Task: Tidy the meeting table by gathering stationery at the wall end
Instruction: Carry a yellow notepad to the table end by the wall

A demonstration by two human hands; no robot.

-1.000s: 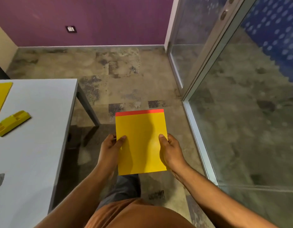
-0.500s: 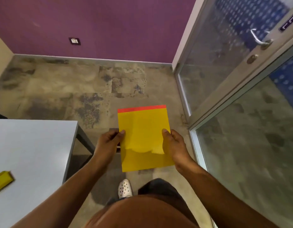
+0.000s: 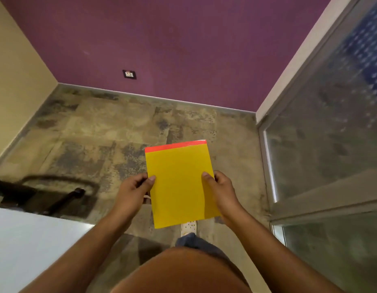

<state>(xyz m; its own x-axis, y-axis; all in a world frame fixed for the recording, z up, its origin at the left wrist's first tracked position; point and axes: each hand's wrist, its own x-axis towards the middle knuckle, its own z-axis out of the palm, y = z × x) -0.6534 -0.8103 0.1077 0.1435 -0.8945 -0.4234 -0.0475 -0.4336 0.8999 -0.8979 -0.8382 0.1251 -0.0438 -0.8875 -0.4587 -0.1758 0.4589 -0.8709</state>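
Head view: a person stands beside the meeting table (image 3: 31,235), carrying a yellow notepad (image 3: 179,185) over the floor, clear of the tabletop; the left hand (image 3: 132,191) pinches its left edge, thumb on top, the right hand (image 3: 220,191) grips the right edge likewise; keeping it flat in both hands until it is over the wall end seems the sound course; no containers are in view.
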